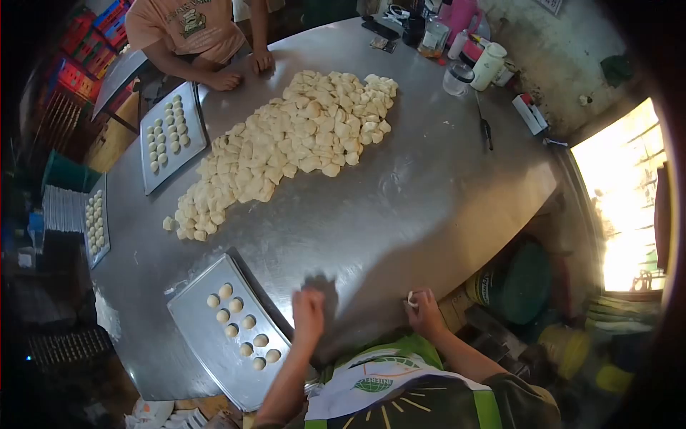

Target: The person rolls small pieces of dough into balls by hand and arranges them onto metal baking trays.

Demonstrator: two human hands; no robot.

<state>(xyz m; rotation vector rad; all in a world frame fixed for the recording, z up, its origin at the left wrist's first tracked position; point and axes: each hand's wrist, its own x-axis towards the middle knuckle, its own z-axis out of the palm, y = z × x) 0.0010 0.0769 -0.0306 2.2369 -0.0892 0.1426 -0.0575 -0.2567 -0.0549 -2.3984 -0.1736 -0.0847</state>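
My left hand is closed above the metal table's near side, just right of the near tray; whatever it may hold is hidden. At the table's near edge, the curled fingers of my right hand grip a small whitish piece of dough. The near metal tray carries several round dough balls in loose rows. Beyond my hands, a long heap of cut dough pieces lies across the middle of the table.
Across the table, a person rests both hands near a second tray of dough balls. A third tray lies at the left edge. A jug, a clear jar and a dark-handled tool are at the back right.
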